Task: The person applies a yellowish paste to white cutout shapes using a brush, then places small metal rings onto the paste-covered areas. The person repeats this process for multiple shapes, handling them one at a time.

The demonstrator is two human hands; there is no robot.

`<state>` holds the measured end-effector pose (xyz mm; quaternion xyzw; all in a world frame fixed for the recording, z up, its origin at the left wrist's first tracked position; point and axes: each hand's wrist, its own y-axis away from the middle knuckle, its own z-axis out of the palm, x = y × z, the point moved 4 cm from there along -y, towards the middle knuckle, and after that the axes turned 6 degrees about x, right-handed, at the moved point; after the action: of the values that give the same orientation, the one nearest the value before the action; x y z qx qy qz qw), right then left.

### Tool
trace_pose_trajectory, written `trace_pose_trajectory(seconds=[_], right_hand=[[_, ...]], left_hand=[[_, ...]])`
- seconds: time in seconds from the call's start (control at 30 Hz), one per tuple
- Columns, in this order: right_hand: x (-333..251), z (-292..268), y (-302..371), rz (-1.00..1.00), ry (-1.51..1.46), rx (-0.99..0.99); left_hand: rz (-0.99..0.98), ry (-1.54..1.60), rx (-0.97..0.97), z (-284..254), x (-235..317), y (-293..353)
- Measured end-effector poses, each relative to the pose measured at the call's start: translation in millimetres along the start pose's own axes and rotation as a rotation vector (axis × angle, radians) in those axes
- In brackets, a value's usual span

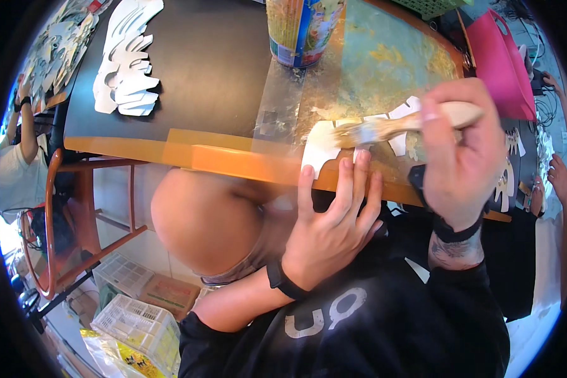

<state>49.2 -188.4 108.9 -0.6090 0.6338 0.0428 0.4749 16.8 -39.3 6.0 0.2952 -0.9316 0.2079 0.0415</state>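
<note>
My right hand (463,151), somewhat blurred, grips the wooden handle of a flat paintbrush (394,128). Its bristles rest on or just above a white cut-out piece (321,146) at the table's near edge. My left hand (334,220) has its fingers stretched and spread, the tips at the near edge of that piece. More white cut-out shapes (399,143) lie to the right, partly behind the brush and my right hand. Beyond them stands a smeared, printed tub (301,38); what is inside cannot be seen.
A stack of white cut-outs (127,69) lies on the dark table (201,69) at left. A stained clear sheet (384,57) covers its right part. A pink bin (499,66) stands far right. An orange chair (55,220) and plastic crates (135,327) are at lower left. Other people work on both sides.
</note>
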Motion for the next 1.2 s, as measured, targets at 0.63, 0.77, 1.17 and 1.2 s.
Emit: trace_pose_trajectory(seconds=[0.63,0.77,1.17,1.2], right_hand=[[10,-12,-8,-0.079,0.100,-0.042],[16,-36,-6,0.140,0.027,0.142],[23,-53,-4,0.114,0.019,0.194],[18,-47,-2,0.069,-0.007,0.182]], left_hand=[[0.007,-0.048,-0.002,0,4,-1],[0.015,-0.051,-0.007,-2,3,-2],[0.002,-0.053,-0.025,-2,5,-5],[0.006,-0.058,-0.020,-2,4,-5]])
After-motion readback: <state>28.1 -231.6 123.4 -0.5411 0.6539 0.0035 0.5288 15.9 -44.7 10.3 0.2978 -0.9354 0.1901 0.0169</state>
